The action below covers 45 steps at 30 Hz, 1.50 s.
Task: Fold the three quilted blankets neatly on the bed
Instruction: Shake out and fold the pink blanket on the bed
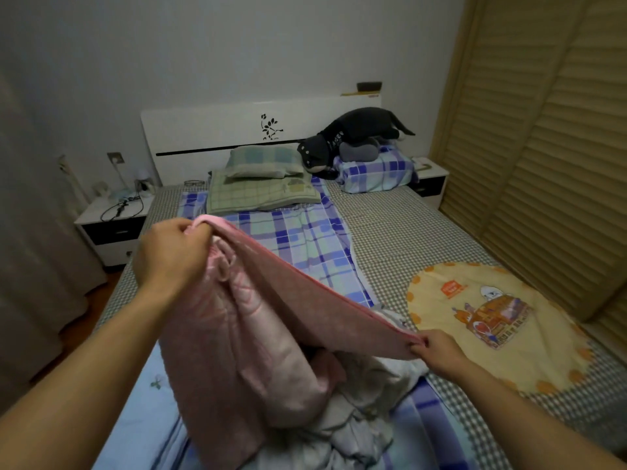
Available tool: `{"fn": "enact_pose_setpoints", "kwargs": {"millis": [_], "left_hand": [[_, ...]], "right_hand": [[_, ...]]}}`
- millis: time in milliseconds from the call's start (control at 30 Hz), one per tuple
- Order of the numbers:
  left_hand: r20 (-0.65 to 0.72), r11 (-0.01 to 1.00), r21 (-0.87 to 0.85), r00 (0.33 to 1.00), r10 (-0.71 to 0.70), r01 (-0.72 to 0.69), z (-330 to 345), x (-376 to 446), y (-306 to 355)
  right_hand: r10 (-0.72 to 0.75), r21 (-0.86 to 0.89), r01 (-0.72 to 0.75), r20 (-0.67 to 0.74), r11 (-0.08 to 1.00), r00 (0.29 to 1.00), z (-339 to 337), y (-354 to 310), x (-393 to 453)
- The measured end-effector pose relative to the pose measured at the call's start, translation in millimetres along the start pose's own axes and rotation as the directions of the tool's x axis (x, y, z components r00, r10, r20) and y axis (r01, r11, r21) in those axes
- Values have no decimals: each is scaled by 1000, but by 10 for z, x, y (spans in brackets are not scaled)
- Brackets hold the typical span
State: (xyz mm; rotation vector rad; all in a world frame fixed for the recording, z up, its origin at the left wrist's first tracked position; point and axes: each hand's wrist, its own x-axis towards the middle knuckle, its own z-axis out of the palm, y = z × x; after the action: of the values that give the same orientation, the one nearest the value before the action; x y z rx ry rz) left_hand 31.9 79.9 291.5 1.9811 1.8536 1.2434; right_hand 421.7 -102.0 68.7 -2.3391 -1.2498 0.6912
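- The pink blanket [244,320] is hanging in the air above the near part of the bed [400,232], its top edge stretching taut from upper left down to lower right while the rest is drooping in loose folds.
- The left hand [169,252] is gripping the raised end of that edge, fingers curling tightly round a bunch of cloth.
- The right hand [437,351] is pinching the lower end of the edge between thumb and fingers, just beside the yellow round blanket [492,334].
- A pale crumpled blanket [356,418] is lying heaped directly under the hanging cloth and appears to be touching it.
- The yellow round blanket is lying flat on the checked mattress cover; a plaid sheet [298,245] is running toward the pillows [261,184] and a plush cat [353,137].
- Risk: the drooping cloth is likely dragging on the heap, which could snag it and pull the fold crooked.
- Risk: the right hand's small pinch could slip under the quilt's weight, dropping the corner.
- Risk: the hands are holding at unequal heights, so corners may be meeting unevenly.
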Motion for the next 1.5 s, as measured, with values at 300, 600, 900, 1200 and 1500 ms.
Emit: {"fn": "enact_pose_setpoints", "kwargs": {"millis": [300,600,900,1200,1500], "left_hand": [[-20,988,-44,989,-147,147,132,102,-265],[-34,956,-113,961,-276,271,225,333,-483],[-14,942,-113,947,-321,317,297,382,-719],[-7,926,-46,926,-376,376,222,404,-1148],[12,867,220,887,-461,447,188,174,-1696]], "right_hand": [[-129,202,173,-213,964,968,247,-21,-417],[-571,-407,491,-98,770,815,364,135,-502],[-680,-471,577,-70,668,730,356,127,-432],[-741,-280,688,-316,670,593,221,-165,-437],[-636,-254,608,-523,752,568,135,-297,-481]]}}
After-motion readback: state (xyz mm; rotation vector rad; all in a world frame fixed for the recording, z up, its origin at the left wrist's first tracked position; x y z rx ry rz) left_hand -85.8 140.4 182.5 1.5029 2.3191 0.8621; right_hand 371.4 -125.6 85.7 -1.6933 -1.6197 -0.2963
